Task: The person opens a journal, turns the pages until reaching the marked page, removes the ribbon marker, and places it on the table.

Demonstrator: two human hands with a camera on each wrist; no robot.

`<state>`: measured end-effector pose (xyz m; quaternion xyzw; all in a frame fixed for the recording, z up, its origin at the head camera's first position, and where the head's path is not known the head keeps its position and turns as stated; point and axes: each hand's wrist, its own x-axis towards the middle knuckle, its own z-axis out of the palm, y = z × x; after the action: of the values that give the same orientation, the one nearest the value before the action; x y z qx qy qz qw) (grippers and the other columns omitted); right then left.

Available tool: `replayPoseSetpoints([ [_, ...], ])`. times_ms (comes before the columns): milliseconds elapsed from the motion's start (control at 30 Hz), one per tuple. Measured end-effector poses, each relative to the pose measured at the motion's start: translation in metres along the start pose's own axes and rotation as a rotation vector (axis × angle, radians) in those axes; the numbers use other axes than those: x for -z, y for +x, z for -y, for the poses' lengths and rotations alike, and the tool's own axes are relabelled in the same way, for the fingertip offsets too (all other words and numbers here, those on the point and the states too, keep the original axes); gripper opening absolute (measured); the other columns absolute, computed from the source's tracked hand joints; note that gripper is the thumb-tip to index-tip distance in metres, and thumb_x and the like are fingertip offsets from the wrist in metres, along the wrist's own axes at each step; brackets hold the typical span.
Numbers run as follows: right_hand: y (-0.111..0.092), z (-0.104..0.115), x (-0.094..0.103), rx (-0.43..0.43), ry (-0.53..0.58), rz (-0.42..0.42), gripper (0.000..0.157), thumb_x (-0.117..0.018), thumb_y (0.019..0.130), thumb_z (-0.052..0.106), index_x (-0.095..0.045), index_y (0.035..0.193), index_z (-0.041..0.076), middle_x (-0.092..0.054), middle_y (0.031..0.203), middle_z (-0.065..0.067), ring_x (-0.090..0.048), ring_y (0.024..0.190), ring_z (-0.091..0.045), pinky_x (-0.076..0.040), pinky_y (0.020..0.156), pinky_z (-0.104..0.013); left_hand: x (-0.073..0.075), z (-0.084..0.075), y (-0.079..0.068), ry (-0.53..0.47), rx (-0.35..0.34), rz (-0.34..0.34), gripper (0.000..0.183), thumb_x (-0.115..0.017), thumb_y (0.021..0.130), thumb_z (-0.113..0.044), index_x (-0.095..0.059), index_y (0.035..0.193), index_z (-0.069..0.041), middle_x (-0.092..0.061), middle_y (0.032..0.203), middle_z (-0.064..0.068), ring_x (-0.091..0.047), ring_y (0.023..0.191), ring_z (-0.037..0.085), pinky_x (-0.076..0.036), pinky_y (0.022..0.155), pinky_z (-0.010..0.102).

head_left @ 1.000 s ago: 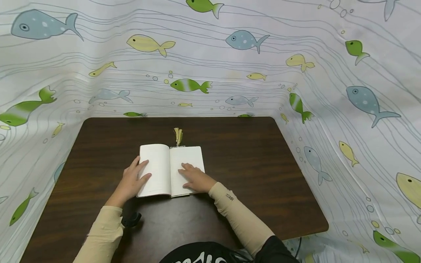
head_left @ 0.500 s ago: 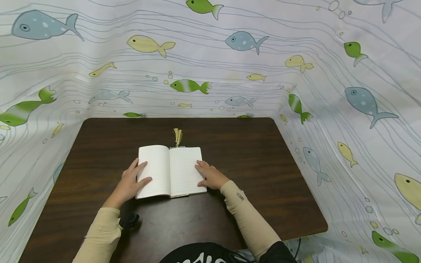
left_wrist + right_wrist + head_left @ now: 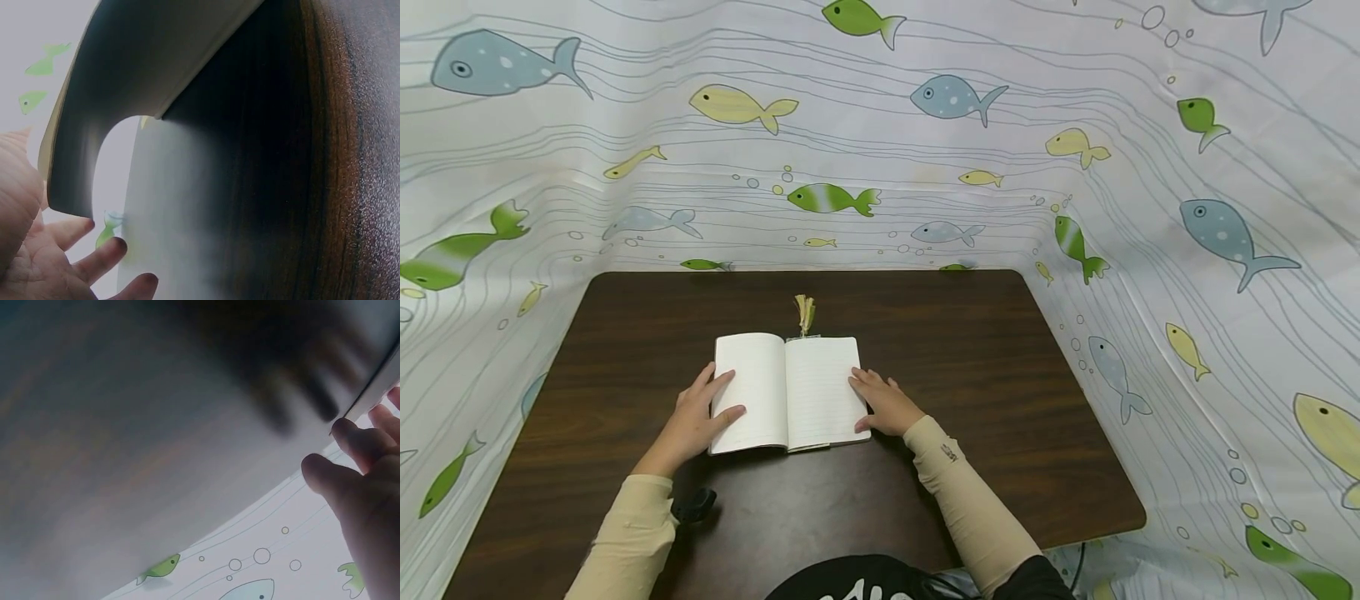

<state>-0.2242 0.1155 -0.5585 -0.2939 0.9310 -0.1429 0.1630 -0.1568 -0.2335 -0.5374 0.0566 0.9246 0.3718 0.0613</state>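
A notebook (image 3: 748,396) lies spread open on the dark wooden table (image 3: 970,358), its left page plain white and its right page lined. At its left edge is my left hand (image 3: 694,417), thumb and a finger over the page and other fingers along the side. In the left wrist view, the dark underside of the cover (image 3: 106,81) curves above the table, with the fingers (image 3: 103,259) reaching out near its lower edge. My right hand (image 3: 886,406) touches the notebook's right edge with extended fingers. Its thumb is near the lower right corner.
A yellow tassel (image 3: 805,313) sticks out from the notebook's top edge. A small black device (image 3: 694,506) sits by my left wrist. Fish-printed white cloth (image 3: 880,150) surrounds the table's back and sides.
My right hand has slid right, off the middle of the right page to its outer edge, uncovering the lines. The left hand stays at the left edge.
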Motion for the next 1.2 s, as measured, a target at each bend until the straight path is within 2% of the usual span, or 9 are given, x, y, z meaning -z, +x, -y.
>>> replayPoseSetpoints([
  [233, -0.001, 0.002, -0.002, 0.0, -0.065, -0.045, 0.09, -0.077, 0.085, 0.04, -0.036, 0.159, 0.01, -0.026, 0.167, -0.004, -0.024, 0.153, -0.029, -0.015, 0.118, -0.066, 0.0, -0.001, 0.0, 0.006, 0.004, 0.001, 0.076, -0.066, 0.099, -0.041, -0.036, 0.155, 0.0, -0.009, 0.164, 0.032, -0.017, 0.138, 0.065, -0.029, 0.097, 0.081],
  [333, 0.0, 0.003, -0.003, 0.014, -0.13, -0.105, 0.085, -0.076, 0.083, 0.044, -0.044, 0.155, 0.011, -0.034, 0.164, -0.005, -0.029, 0.151, -0.029, -0.015, 0.117, -0.068, 0.0, -0.001, 0.0, 0.007, 0.004, -0.004, 0.076, -0.066, 0.099, -0.042, -0.036, 0.155, 0.0, -0.009, 0.164, 0.032, -0.017, 0.138, 0.066, -0.029, 0.097, 0.081],
  [500, 0.003, 0.007, -0.005, 0.047, -0.242, -0.241, 0.08, -0.077, 0.078, 0.05, -0.057, 0.145, 0.011, -0.047, 0.155, -0.01, -0.041, 0.145, -0.028, -0.024, 0.113, -0.07, -0.001, 0.0, 0.001, 0.009, 0.007, -0.009, 0.076, -0.066, 0.099, -0.041, -0.036, 0.155, 0.001, -0.009, 0.164, 0.033, -0.018, 0.138, 0.066, -0.029, 0.098, 0.081],
  [633, 0.007, 0.008, -0.007, 0.035, -0.285, -0.304, 0.086, -0.075, 0.08, 0.053, -0.05, 0.149, 0.008, -0.042, 0.156, -0.015, -0.04, 0.145, -0.032, -0.029, 0.11, -0.07, -0.001, -0.001, 0.002, 0.014, 0.009, -0.013, 0.075, -0.067, 0.099, -0.04, -0.037, 0.154, 0.001, -0.01, 0.163, 0.033, -0.018, 0.138, 0.066, -0.029, 0.098, 0.08],
  [733, 0.01, 0.007, -0.008, 0.015, -0.279, -0.326, 0.09, -0.074, 0.082, 0.053, -0.043, 0.152, 0.006, -0.036, 0.159, -0.017, -0.034, 0.148, -0.035, -0.028, 0.111, -0.071, -0.001, -0.002, 0.002, 0.017, 0.01, -0.012, 0.074, -0.067, 0.099, -0.04, -0.038, 0.154, 0.001, -0.011, 0.163, 0.034, -0.019, 0.138, 0.066, -0.029, 0.098, 0.081],
  [867, 0.011, 0.006, -0.007, 0.022, -0.255, -0.358, 0.087, -0.078, 0.08, 0.051, -0.048, 0.149, 0.008, -0.031, 0.162, -0.018, -0.028, 0.15, -0.037, -0.025, 0.11, -0.073, -0.001, -0.002, 0.002, 0.02, 0.009, -0.008, 0.074, -0.067, 0.099, -0.04, -0.038, 0.154, 0.001, -0.01, 0.163, 0.034, -0.019, 0.138, 0.066, -0.029, 0.098, 0.081],
  [1000, 0.01, 0.008, 0.0, 0.086, -0.137, -0.338, 0.081, -0.081, 0.081, 0.041, -0.05, 0.147, 0.004, -0.028, 0.164, -0.018, -0.025, 0.152, -0.034, -0.023, 0.114, -0.069, 0.0, -0.002, 0.002, 0.021, 0.007, -0.006, 0.075, -0.066, 0.099, -0.04, -0.037, 0.154, 0.001, -0.01, 0.163, 0.034, -0.019, 0.138, 0.066, -0.029, 0.097, 0.081],
  [1100, 0.008, 0.016, 0.007, 0.156, 0.081, -0.273, 0.079, -0.078, 0.089, 0.031, -0.043, 0.151, -0.002, -0.03, 0.164, -0.018, -0.026, 0.152, -0.03, -0.023, 0.119, -0.057, 0.0, -0.002, 0.002, 0.019, 0.001, -0.011, 0.073, -0.064, 0.1, -0.04, -0.037, 0.154, 0.001, -0.01, 0.163, 0.034, -0.018, 0.138, 0.066, -0.028, 0.098, 0.081],
  [1200, 0.006, 0.026, 0.014, 0.215, 0.337, -0.193, 0.074, -0.07, 0.098, 0.024, -0.033, 0.156, -0.004, -0.033, 0.162, -0.018, -0.031, 0.15, -0.028, -0.026, 0.121, -0.043, 0.0, -0.002, 0.002, 0.008, -0.012, -0.02, 0.068, -0.06, 0.103, -0.038, -0.037, 0.154, 0.002, -0.011, 0.163, 0.034, -0.018, 0.138, 0.066, -0.026, 0.099, 0.082],
])
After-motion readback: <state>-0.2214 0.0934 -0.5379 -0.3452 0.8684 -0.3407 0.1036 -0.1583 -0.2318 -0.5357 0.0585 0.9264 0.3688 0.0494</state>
